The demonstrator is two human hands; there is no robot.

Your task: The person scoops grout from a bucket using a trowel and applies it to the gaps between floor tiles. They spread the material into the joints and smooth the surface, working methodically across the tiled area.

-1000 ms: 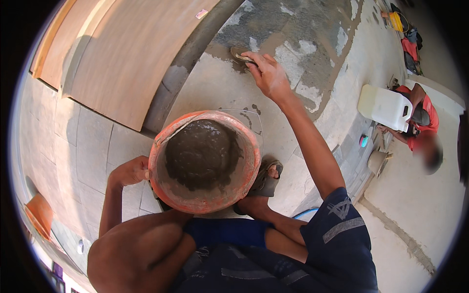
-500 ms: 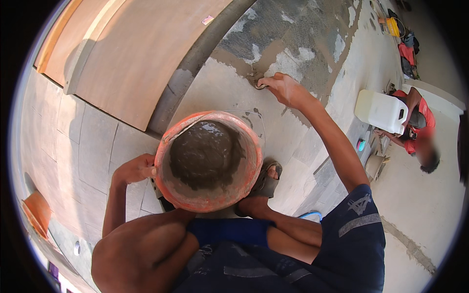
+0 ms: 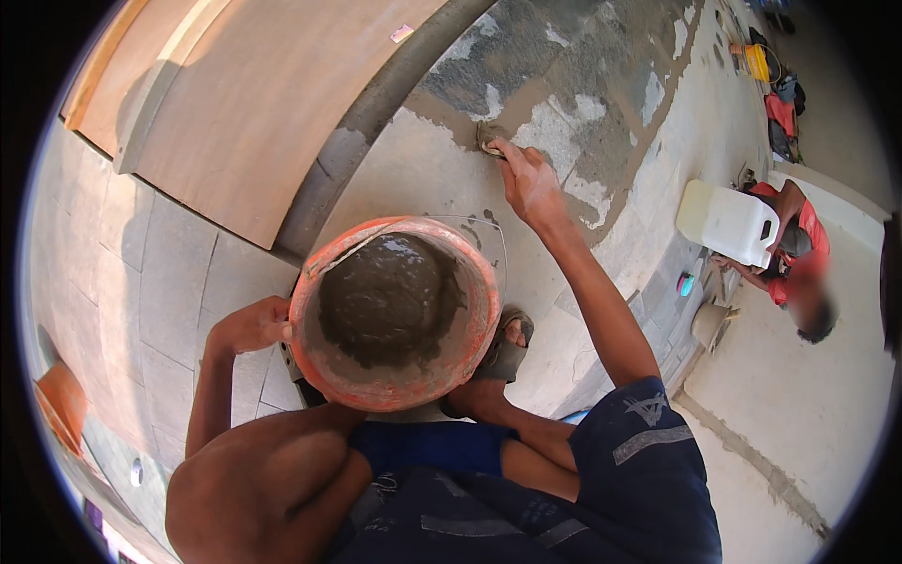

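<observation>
Though small, tool in right fingers

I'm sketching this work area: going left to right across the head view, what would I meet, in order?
Orange object near the left edge → left hand → large orange bucket → right hand → whitish plastic jerrycan.

The orange bucket looked like plastic, dull and rough with dry crust. Its thin handle looked like metal wire. The grey mix inside was wet, with shiny spots. The brown board looked like smooth wood. The white jug was smooth plastic, and the dark shirt was dull cloth.
</observation>
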